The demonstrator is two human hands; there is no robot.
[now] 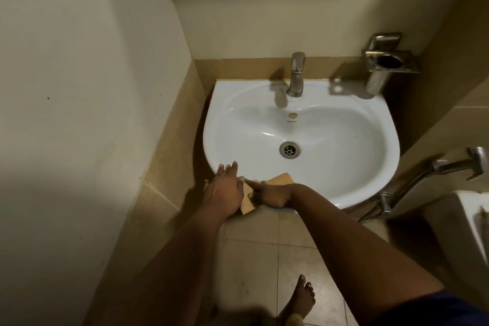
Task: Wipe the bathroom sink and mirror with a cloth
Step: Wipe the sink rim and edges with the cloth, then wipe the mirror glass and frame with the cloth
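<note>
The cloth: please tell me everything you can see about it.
The cloth is yellow-orange, thin and soft-looking, folded or crumpled. It lies draped over the near rim of the white sink, one corner pointing into the basin, another hanging below the rim. The right hand grips it; the left hand lies flat partly over its left end.

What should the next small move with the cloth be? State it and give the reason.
Probably slide the yellow cloth rightward along the front rim of the sink. The right hand grips it at the near-left rim, the left hand rests flat beside it, and the rim to the right lies uncovered.
</note>
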